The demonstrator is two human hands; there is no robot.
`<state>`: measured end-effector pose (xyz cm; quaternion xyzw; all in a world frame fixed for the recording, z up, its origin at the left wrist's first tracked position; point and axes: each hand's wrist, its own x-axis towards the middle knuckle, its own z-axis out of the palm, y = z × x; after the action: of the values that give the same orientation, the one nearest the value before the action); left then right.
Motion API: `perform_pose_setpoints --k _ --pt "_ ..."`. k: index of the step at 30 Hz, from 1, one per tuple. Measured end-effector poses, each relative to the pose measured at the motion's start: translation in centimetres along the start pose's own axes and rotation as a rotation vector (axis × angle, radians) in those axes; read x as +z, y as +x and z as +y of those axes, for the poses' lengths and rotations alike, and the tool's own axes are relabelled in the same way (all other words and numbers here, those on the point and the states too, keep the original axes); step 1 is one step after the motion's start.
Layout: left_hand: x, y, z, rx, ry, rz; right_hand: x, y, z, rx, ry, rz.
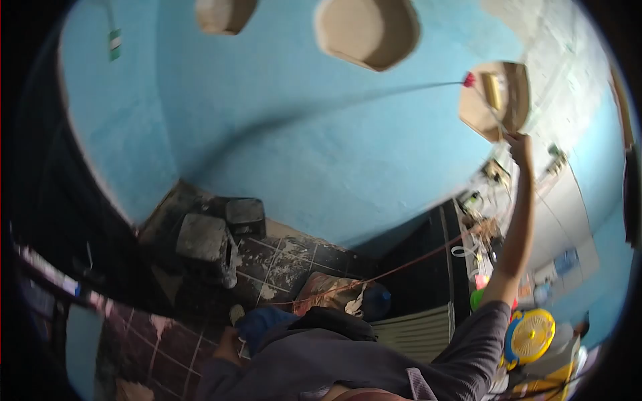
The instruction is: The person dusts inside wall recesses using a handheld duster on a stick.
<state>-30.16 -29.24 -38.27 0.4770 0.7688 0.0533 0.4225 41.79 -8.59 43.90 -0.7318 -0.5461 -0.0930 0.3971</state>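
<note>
My right hand (518, 144) is raised high at the right, its fingers closed round a thin light stick (496, 119). At the stick's far end is a small red tip (469, 79), at or very near the blue wall beside a wall niche (476, 115). Inside that niche shows a gold-coloured cylinder (492, 91), close behind the stick. Low at the left, my left hand (228, 344) hangs beside my blue trousers (262, 323). Its fingers are too small and dark to make out.
Two more niches (364, 30) (224, 15) open in the blue wall (321, 140). Dark blocky stools (202, 237) stand on paint-spotted tiles. A cluttered counter (461, 230) runs along the right, with a yellow fan (531, 335) and another person (580, 329) beyond. A reddish cord (401, 269) crosses the room.
</note>
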Motion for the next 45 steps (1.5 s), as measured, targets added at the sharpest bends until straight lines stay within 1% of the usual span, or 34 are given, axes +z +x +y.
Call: perform_pose_setpoints --k 1,2,3,4,5,7,8,10,12,15,16,17,20,21,22,23,24,25,26,27,28,29,30,31,32,34,37,38,39,41,43,45 --pt "-1.1 1.3 1.4 0.08 0.04 0.01 0.6 1.0 3.5 -0.135 -0.119 0.024" --pt "-2.3 3.0 3.2 0.17 0.083 0.019 1.2 0.9 5.6 -0.041 -0.138 -0.039" --pt "-3.4 5.0 5.7 0.269 0.123 0.028 1.9 2.5 11.6 -0.153 -0.27 0.037" --pt "-4.1 7.3 8.7 0.373 0.158 0.035 1.3 -0.4 8.1 0.008 -0.369 0.044" --pt "-4.4 9.1 11.5 0.472 0.19 0.036 0.1 -1.7 6.6 0.091 -0.434 0.018" --pt "-4.2 11.0 16.0 0.637 0.235 0.038 -0.6 -1.6 7.5 0.256 -0.638 0.259" --pt "-4.3 11.3 16.5 0.694 0.256 0.042 -1.5 -2.2 6.4 0.277 -0.634 0.277" --pt "-4.5 11.1 16.1 0.771 0.276 0.063 -3.2 -2.5 3.7 0.306 -0.603 0.304" --pt "-3.7 10.8 14.5 0.825 0.276 0.086 -3.2 -1.7 3.6 0.31 -0.568 0.321" --pt "-3.4 10.8 11.1 0.904 0.29 0.124 -0.6 -1.5 6.4 0.312 -0.621 0.314" --pt "-3.5 11.0 10.8 0.935 0.29 0.143 0.8 0.5 10.9 0.303 -0.602 0.282" --pt "-3.4 11.5 10.7 0.968 0.286 0.164 1.6 0.8 10.3 0.346 -0.616 0.162" --pt "-1.8 13.0 10.5 1.047 0.254 0.243 1.4 -0.1 8.3 0.202 -0.245 0.122" --pt "-1.6 13.0 10.2 1.07 0.252 0.262 0.2 -1.4 5.9 0.177 -0.114 0.114" --pt "-2.4 11.3 11.3 1.094 0.253 0.271 -0.8 -2.4 3.3 0.289 -0.08 0.119" --pt "-4.0 10.9 13.3 0.842 0.975 -0.126 -1.1 -1.2 5.9 0.226 -0.124 0.172" --pt "-4.3 12.7 16.8 0.502 0.625 -0.239 -1.3 -0.4 7.5 0.225 -0.229 0.211" --pt "-3.6 12.8 18.8 0.496 0.323 -0.062 -1.3 0.1 9.0 0.222 -0.338 0.252" --pt "-4.8 10.7 24.4 0.479 0.018 0.116 -0.8 0.0 10.1 0.246 -0.343 0.253" --pt "-6.3 9.8 29.5 0.521 -0.036 0.073 -0.5 -0.4 9.5 0.266 -0.348 0.258" --pt "-8.0 7.9 33.7 0.462 -0.153 -0.044 -0.2 -1.2 9.1 0.196 -0.429 0.273" --pt "-7.5 8.9 36.2 0.562 -0.19 -0.032 -0.2 -1.2 8.5 0.257 -0.385 0.147" --pt "-7.0 9.9 38.4 0.662 -0.227 -0.016 -0.2 -2.3 6.5 0.221 -0.371 0.084" --pt "-8.3 7.9 41.5 0.679 -0.262 -0.037 -0.7 -3.5 4.4 0.183 -0.357 0.022" --pt "-9.4 5.6 44.3 0.696 -0.299 -0.058 -1.5 -3.9 3.4 0.178 -0.361 0.029" --pt "-9.2 5.4 47.1 0.716 -0.313 -0.075 -2.7 -4.3 2.3 0.15 -0.419 0.172" --pt "-7.9 6.9 47.7 0.752 -0.313 -0.097 -4.5 -3.8 3.2 0.117 -0.623 0.362" --pt "-7.3 7.7 47.1 0.767 -0.31 -0.106 -5.0 -3.6 3.3 0.165 -0.657 0.424" --pt "-6.8 8.1 46.2 0.762 -0.317 -0.104 -5.4 -3.8 2.7 0.191 -0.727 0.412" --pt "-5.8 8.8 42.7 0.699 -0.299 -0.153 -5.3 -2.5 5.2 0.26 -0.879 0.364" --pt "-4.2 10.7 38.8 0.674 -0.298 -0.126 -4.8 -2.3 5.9 0.244 -0.822 0.32" --pt "-3.0 11.9 36.1 0.651 -0.313 -0.1 -4.1 -1.9 4.8 0.26 -0.822 0.281"
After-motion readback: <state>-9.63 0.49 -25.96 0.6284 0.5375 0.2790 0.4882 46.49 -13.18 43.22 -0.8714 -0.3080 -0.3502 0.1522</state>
